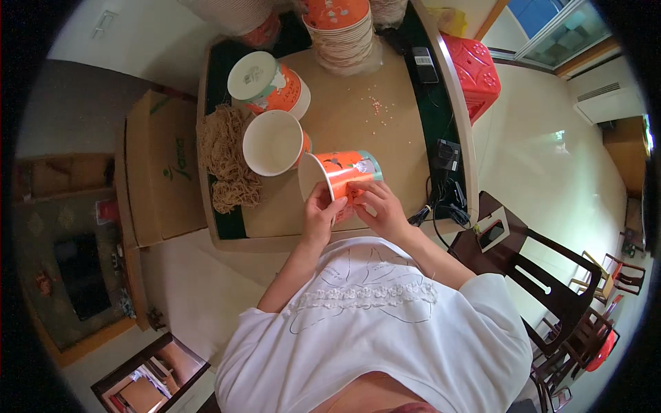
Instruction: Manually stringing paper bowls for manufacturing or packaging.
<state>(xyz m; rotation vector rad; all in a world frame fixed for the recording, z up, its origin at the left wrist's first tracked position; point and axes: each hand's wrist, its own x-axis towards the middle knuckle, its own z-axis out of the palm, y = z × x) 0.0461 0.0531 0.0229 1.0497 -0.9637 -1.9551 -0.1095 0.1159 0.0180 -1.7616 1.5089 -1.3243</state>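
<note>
Cup in left hand (right hand against its side), lower wall unclear.

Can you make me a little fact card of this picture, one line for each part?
Left grip: holding the orange tub near its rim
Right grip: fingers against the same tub's side
Tub's pose: tipped sideways, open end toward the left
Nearest neighbor: open tub, white inside
Behind that: upside-down tub, base showing
Far side: tall stack of tubs
Left edge: tangled brown strings
Scattered: tiny pale bits, too small to identify
Beside the table: cardboard box left, red stool right
</note>
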